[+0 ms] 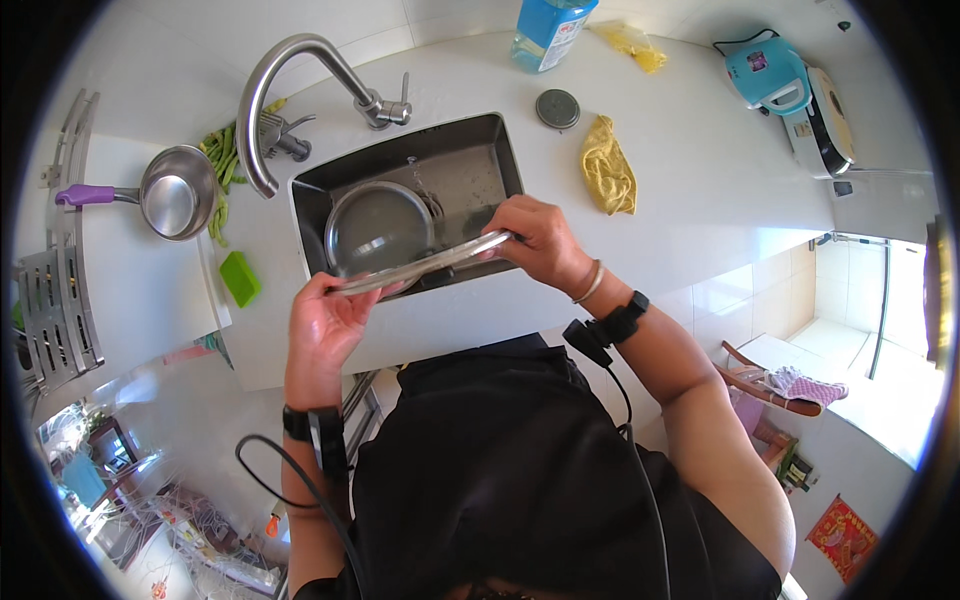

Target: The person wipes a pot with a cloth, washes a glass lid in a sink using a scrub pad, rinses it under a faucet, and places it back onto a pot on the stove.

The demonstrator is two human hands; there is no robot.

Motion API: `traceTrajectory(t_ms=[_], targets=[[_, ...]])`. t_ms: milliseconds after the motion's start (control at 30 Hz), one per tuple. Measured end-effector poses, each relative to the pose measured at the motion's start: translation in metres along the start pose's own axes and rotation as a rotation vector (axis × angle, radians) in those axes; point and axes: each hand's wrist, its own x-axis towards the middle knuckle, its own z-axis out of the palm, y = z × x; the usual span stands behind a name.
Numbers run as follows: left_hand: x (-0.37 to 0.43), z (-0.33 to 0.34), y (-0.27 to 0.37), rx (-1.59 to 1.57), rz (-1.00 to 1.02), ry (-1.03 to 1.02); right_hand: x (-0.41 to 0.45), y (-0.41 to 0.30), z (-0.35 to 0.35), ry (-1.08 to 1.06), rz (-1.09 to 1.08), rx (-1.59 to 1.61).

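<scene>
Between my two hands is a thin, round dish or lid (427, 265) with a metallic rim, tilted so I see it almost edge-on. My left hand (324, 321) grips its left end, and my right hand (541, 238) pinches the right end from above. It is over the near edge of a dark metal sink (480, 159). Below it in the sink lies a round metal pan or bowl (379, 225), its near part hidden behind the held piece. A curved metal faucet (292, 46) arches over the sink's left side.
A saucepan (178, 196) with purple handle, green bean pods (223, 154) and a green sponge (239, 279) are left of the sink. To the right are a yellow cloth (608, 169), a round drain cover or lid (558, 109), a blue-labelled bottle (553, 34) and a turquoise kettle (769, 73).
</scene>
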Motion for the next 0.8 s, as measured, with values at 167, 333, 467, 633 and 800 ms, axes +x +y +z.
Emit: traceTrajectory(t_ms=[167, 333, 467, 633, 800], targets=[[-0.024, 0.019, -0.026, 0.158, 0.181, 0.02, -0.01, -0.014, -0.017, 0.077, -0.153, -0.106], [0.003, -0.002, -0.013, 0.125, 0.095, -0.048, -0.016, -0.002, -0.012, 0.083, -0.004, 0.011], [-0.005, 0.02, -0.029, 0.144, 0.124, 0.004, -0.035, 0.002, -0.015, 0.025, 0.042, 0.013], [-0.005, 0.028, -0.042, 0.33, 0.199, -0.15, -0.042, 0.067, -0.04, 0.039, 0.01, -0.143], [-0.003, 0.028, -0.047, 0.38, 0.27, -0.152, -0.063, 0.185, -0.066, 0.288, 0.456, -0.737]])
